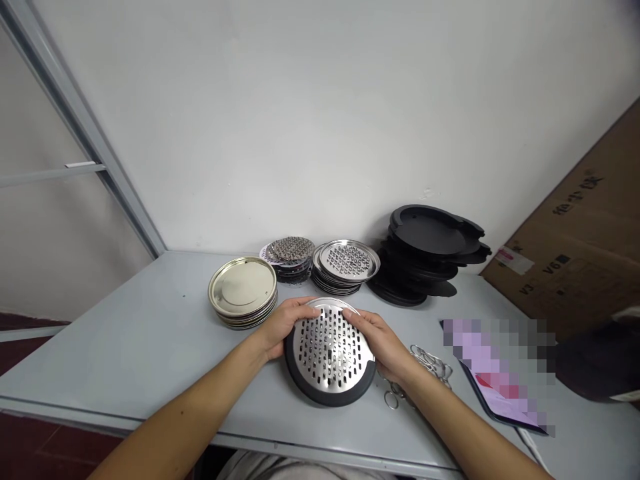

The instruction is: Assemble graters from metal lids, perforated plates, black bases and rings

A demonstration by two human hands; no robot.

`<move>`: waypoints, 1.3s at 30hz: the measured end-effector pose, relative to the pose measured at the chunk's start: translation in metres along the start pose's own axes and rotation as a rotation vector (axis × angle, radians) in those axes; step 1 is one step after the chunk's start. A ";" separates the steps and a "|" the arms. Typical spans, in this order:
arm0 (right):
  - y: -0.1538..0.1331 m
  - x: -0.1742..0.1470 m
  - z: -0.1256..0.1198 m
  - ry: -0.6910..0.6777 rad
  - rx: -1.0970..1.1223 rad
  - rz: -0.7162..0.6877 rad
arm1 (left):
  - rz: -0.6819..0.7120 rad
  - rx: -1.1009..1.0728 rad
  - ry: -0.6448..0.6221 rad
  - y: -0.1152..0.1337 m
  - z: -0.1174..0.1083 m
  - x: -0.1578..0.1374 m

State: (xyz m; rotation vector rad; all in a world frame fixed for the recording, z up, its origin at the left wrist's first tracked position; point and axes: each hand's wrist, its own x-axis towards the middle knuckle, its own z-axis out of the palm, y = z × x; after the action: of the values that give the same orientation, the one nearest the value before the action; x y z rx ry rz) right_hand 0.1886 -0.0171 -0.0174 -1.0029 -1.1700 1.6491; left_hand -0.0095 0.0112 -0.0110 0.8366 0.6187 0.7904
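Holding a perforated metal disc (pixel 330 347) on a black base (pixel 320 398), the left hand (pixel 285 325) and right hand (pixel 383 341) clasp opposite sides at the near middle of the table (pixel 150 320). That 1 unit looks mostly assembled; gold lids (pixel 243 287) at left, rimmed graters (pixel 350 261) beyond and dark holders (pixel 430 233) at far right stand stacked, apparently undone.

Reads "V6" (pixel 553 266) and, lower left of it, "V3" (pixel 527 289) on the cardboard box (pixel 595 233) at the frame's right edge. Bears larger Chinese characters (pixel 575 195) with a ® mark (pixel 591 173) higher up, too blurred to make out.
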 end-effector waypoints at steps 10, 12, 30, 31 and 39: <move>-0.001 -0.001 -0.001 -0.018 0.021 0.010 | -0.011 0.029 0.008 0.000 0.000 0.000; -0.002 -0.001 0.000 -0.029 0.034 0.031 | -0.022 0.016 0.019 0.000 -0.001 0.000; -0.003 -0.001 0.002 0.026 0.089 -0.015 | -0.019 0.033 0.021 0.007 0.004 -0.003; -0.002 -0.001 0.002 0.031 0.093 -0.019 | -0.021 0.030 0.014 0.007 0.004 -0.003; 0.001 -0.001 0.000 0.013 0.094 -0.011 | -0.048 0.060 -0.011 0.005 0.002 -0.003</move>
State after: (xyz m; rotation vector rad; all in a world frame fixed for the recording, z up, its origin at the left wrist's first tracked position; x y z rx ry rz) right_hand 0.1883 -0.0178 -0.0179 -0.9451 -1.0775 1.6709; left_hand -0.0114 0.0101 -0.0047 0.8777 0.6530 0.7255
